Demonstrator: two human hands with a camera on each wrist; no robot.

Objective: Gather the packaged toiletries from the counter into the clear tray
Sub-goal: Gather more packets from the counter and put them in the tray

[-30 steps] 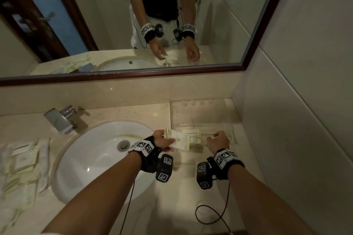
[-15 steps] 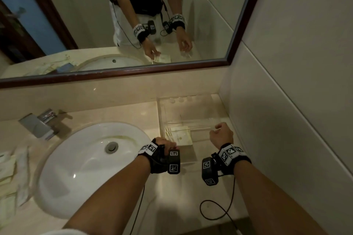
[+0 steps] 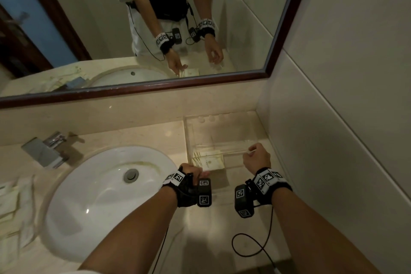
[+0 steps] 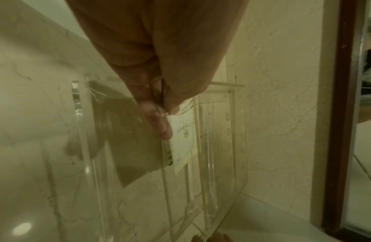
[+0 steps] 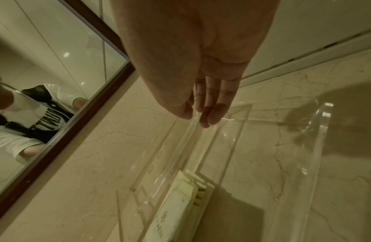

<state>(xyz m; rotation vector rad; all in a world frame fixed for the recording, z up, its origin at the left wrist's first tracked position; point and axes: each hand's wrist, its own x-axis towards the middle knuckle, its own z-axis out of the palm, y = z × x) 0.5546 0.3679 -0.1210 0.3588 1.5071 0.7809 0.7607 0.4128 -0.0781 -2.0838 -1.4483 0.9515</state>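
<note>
The clear tray stands on the counter by the right wall. My left hand pinches a small stack of white toiletry packets with a gold logo, set down inside the tray's near left compartment. In the left wrist view the left hand grips the packets at their top edge, inside the tray. My right hand holds the tray's inner dividing wall. In the right wrist view the right hand has thumb and fingertips on either side of that clear wall of the tray, with the packets lying below.
A white sink with a chrome faucet fills the middle of the counter. More packets lie at the far left. A framed mirror runs behind and a tiled wall closes the right side. A black cable hangs from my right wrist.
My left hand has brought the packets from above the tray's front edge down into its near left compartment. My right hand has shifted slightly back along the divider.
</note>
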